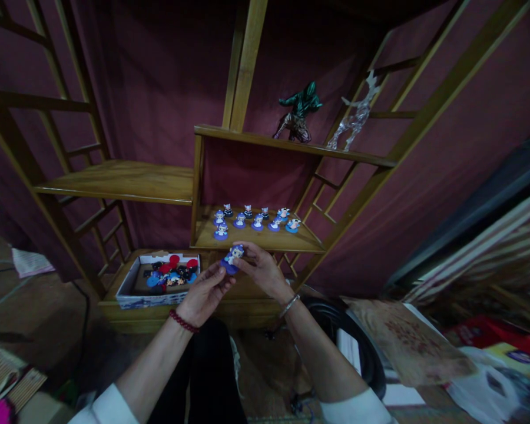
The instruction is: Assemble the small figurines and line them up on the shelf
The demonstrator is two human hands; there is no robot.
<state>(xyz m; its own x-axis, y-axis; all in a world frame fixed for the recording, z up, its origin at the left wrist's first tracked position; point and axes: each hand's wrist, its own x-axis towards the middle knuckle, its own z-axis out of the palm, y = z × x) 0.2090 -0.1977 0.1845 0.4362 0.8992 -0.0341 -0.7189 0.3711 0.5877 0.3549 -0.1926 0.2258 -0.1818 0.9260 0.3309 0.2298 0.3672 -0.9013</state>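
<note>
Between both hands is a small purple-haired figurine (235, 254) on a round purple base, in front of the middle shelf. My left hand (207, 290) pinches the base from the lower left, a red bead bracelet on its wrist. My right hand (264, 267) grips the figurine's upper part from the right, with a silver bangle on that wrist. Just behind, on the wooden shelf (265, 240), stand several similar figurines (240, 221) in rows. Some have purple bases, some blue, and those at the back have dark bases.
An open cardboard box (130, 284) of mixed figurines and round bases sits at lower left. On the upper shelf stand a green hooded statue (303, 109) and a clear deer figure (357, 115). A black coiled hose (373, 365) and a plastic bag (483, 388) lie at lower right.
</note>
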